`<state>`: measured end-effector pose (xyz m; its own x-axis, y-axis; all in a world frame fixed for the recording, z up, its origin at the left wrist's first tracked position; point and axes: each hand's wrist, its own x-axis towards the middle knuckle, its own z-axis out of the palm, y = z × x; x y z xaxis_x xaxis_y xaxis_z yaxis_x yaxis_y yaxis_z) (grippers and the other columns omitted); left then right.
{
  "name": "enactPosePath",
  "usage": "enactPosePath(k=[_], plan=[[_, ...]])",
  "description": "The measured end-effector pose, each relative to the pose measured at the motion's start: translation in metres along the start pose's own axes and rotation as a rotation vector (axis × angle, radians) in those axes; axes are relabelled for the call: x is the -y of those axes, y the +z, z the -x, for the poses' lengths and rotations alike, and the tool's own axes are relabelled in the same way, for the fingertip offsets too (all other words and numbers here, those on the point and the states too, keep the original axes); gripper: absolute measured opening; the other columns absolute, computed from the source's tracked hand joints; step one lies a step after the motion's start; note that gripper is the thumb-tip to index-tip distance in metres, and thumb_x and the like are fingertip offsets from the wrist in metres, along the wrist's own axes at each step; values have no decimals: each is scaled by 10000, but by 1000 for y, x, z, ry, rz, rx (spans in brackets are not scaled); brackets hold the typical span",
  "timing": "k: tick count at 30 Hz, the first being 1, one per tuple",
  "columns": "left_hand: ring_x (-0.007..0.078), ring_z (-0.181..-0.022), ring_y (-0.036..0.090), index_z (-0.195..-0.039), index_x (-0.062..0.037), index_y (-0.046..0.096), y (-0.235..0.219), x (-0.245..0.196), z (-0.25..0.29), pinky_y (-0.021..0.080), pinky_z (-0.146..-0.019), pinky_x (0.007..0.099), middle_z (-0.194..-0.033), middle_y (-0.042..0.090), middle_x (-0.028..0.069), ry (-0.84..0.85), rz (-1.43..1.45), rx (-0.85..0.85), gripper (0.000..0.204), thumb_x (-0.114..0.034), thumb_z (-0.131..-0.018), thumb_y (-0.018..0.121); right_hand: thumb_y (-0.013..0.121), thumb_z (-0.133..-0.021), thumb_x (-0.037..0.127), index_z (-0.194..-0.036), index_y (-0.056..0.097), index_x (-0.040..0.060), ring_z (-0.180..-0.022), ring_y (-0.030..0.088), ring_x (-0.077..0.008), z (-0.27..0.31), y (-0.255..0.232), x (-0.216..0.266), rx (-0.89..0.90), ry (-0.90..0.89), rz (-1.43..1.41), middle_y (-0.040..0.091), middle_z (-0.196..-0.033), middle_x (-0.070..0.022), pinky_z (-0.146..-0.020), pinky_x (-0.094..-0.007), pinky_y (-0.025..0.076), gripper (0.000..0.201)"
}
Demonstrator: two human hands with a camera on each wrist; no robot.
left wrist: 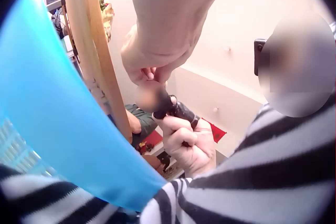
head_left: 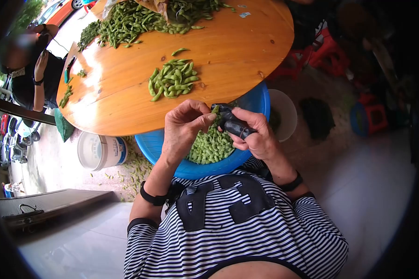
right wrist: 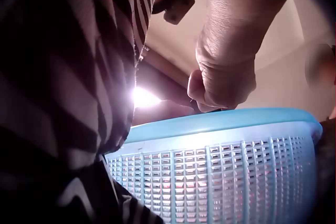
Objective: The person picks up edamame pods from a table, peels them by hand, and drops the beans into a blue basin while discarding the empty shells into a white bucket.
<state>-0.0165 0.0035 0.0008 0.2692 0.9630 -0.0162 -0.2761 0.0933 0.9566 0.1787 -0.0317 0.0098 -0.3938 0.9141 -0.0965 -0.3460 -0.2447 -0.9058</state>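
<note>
In the head view, the left hand [head_left: 186, 122] pinches 1 green pod [head_left: 215, 110] between thumb and finger. The right hand [head_left: 256, 132] is close against it, fingers bent, with a black cover [head_left: 237, 127] over the fingertips; I cannot tell whether these also grip the pod. Both hands are above a blue basket [head_left: 198, 173], and shelled beans [head_left: 212, 148] lie in it. The basket sits partly under the edge of a round wooden table [head_left: 237, 56]. On the table, a small heap of pods [head_left: 172, 79] lies nearest the hands, with 1 loose pod [head_left: 179, 51] just beyond it and a large pile of pods [head_left: 130, 23] at the far side. A white bucket [head_left: 92, 151] stands left of the basket, near green bits [head_left: 135, 173] scattered on the floor. A person in dark clothes [head_left: 23, 88] is at the table's left.

In the left wrist view, the left hand reaches down with its fingers drawn together, and the right hand's fingers are curled; a blur hides what is between them.

In the right wrist view, the right hand is bent over the basket's rim, above its slotted wall; its grip cannot be made out.
</note>
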Motion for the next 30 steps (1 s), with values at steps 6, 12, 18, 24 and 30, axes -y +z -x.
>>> enactPosePath(k=[6,12,18,24,30], plan=[[26,-602,499,-837,-12,623,15,7,3,405,-536,178,-700,597,-22,73,-50,-28,76,11,-837,695,369,-773,-31,-981,586,-63,-497,337,-41,0,-2,-4,-66,7,-24,434,-636,6,-426,-199,275,302],[56,-579,508,-849,-22,599,12,6,5,394,-501,196,-710,602,-4,-12,146,45,96,35,-838,675,446,-806,42,-1043,601,-51,-519,326,-30,-3,-20,-16,124,-31,-300,437,-647,19,-432,-181,264,299],[87,-575,530,-968,-35,572,3,18,-3,392,-480,206,-735,608,10,-268,679,223,187,1,-830,694,488,-785,47,-1096,613,-16,-545,337,-28,-4,-19,-11,139,36,-321,474,-683,27,-451,-168,277,341],[126,-623,585,-1061,-9,586,9,14,10,444,-541,237,-788,644,29,52,-117,58,250,-10,-836,695,498,-733,-75,-1076,608,-45,-634,445,-71,2,2,-4,-84,-122,367,532,-772,-24,-557,-224,384,361],[236,-690,648,-1107,22,589,5,22,9,501,-603,289,-801,646,137,531,-805,22,280,23,-833,648,484,-688,-141,-1068,585,-64,-691,507,-205,0,5,-16,-200,-411,754,507,-791,-118,-618,-295,411,401]])
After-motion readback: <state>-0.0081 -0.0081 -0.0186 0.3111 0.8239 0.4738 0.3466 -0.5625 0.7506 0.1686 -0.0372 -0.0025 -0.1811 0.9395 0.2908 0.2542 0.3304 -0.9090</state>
